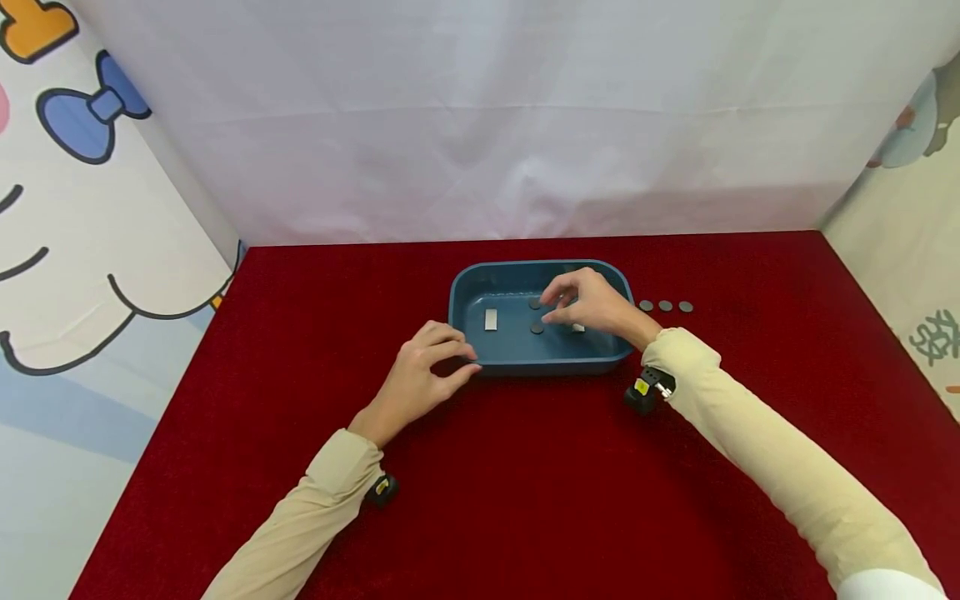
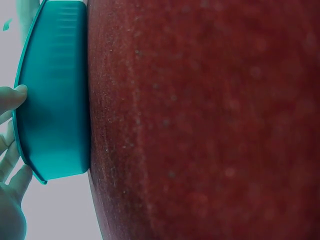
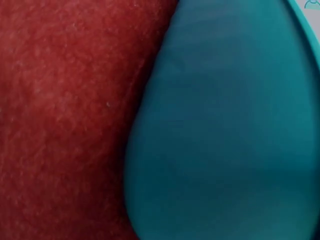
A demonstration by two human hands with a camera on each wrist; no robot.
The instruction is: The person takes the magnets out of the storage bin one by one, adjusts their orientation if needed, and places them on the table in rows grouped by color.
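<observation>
A blue plastic basin (image 1: 547,364) stands on the red cloth. My left hand (image 1: 420,367) holds its near left corner; in the left wrist view the thumb (image 2: 19,95) lies on the outer wall (image 2: 55,100) and fingers are at the rim. Over the basin's right half hovers my right hand (image 1: 596,304), thumb and fingers bent but apart, with nothing visible between them. Beside its fingertips on the basin floor lie two grey coin-like discs, one farther back (image 1: 535,303), one nearer (image 1: 537,327). A white rectangle (image 1: 491,320) lies to the left; another white piece (image 1: 578,328) is partly hidden beneath the right hand.
Three more grey discs (image 1: 665,306) lie in a row on the red cloth (image 1: 525,483), just right of the basin. A white curtain (image 1: 525,125) hangs behind the table. In the right wrist view the basin's outer wall (image 3: 225,125) fills much of the picture.
</observation>
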